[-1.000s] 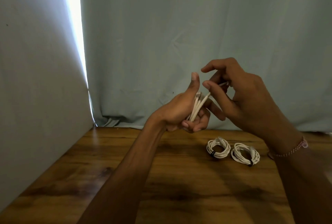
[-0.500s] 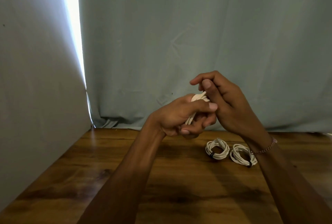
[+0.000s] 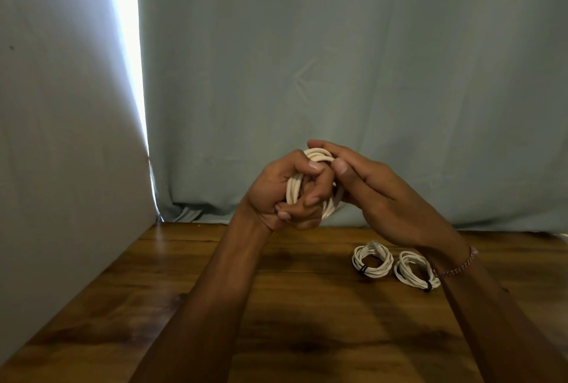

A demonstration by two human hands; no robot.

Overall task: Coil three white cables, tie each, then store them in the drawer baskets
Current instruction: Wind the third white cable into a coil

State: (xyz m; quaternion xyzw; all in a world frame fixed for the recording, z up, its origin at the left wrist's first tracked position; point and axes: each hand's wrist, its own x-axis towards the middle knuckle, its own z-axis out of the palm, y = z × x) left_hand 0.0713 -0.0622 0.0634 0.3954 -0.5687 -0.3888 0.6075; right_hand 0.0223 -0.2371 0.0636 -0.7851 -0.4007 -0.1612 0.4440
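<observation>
Third white cable point(image 3: 316, 156): now a compact coil held in the air above the wooden table point(image 3: 307, 305), in front of the blue-grey curtain point(image 3: 338, 59). A second ago its strands ran straight between the two hands, which were parted; they have since closed together and dropped lower, and the loops are gathered. Judgement: coiling is about done, tying comes next; no tie is visible on this coil.

Left hand point(image 3: 285, 192): fingers curled through the loops, thumb clamped across the top. Right hand point(image 3: 381, 195): thumb and forefinger pinch the coil's upper edge, wrist angled down to the right, beaded bracelet point(image 3: 458, 265) on it.

On the table, two finished coils point(image 3: 372, 259) lie side by side, each bound with a dark band. No drawer in view.
</observation>
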